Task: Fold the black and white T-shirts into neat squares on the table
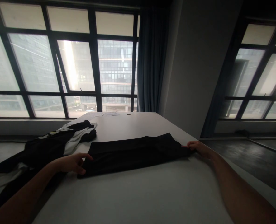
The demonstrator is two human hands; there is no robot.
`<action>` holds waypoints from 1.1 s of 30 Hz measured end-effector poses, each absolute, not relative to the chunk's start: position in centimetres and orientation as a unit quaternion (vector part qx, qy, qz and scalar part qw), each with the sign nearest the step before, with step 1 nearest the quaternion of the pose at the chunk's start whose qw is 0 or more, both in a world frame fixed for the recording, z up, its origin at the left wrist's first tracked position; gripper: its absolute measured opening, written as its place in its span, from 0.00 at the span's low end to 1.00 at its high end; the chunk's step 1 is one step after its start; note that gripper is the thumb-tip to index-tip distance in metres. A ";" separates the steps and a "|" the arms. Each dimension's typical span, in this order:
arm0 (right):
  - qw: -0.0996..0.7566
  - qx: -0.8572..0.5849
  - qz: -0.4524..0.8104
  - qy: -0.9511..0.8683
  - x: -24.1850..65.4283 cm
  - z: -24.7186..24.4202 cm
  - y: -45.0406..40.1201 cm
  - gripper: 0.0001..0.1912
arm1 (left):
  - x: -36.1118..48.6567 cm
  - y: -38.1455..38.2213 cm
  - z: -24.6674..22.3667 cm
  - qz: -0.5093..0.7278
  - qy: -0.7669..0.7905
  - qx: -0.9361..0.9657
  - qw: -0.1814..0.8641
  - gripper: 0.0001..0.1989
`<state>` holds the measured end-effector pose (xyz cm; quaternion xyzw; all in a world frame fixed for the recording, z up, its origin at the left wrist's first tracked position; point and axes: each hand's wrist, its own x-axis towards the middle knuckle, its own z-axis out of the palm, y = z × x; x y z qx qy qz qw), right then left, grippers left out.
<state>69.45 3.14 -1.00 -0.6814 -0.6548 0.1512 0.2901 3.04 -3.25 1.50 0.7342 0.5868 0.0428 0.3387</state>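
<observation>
A black folded garment (133, 152) lies flat in a long strip across the white table (152, 193); its exact kind cannot be told. At its left end, my left hand (73, 162) touches the cloth, with thumb and fingers spread apart along the edge. My right hand (198, 148) pinches the garment's right end between thumb and fingers, close to the table's right edge. The right end narrows toward that pinch, and the cloth's upper edge rises to a corner just left of it.
A heap of black and white clothes (58, 140) lies on the table's left side, partly hanging over the edge. Papers (102, 114) and a small dark round spot (128, 114) are at the far end. Windows, a blue curtain (152, 62) and a pillar (189, 68) stand behind.
</observation>
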 end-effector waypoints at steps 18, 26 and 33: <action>0.057 -0.646 0.112 -0.753 59.7 -1.1 3.6 0.42 | 7.4 -1.7 -3.6 0.077 0.480 0.872 0.067 0.36; 0.027 -0.657 0.068 -0.750 61.1 -3.4 5.3 0.42 | 6.0 -1.4 -3.3 -0.004 0.551 0.830 0.085 0.48; 0.045 -0.683 -0.032 -0.728 56.6 -2.0 3.6 0.34 | 8.5 -3.0 0.0 0.079 0.585 0.806 0.043 0.31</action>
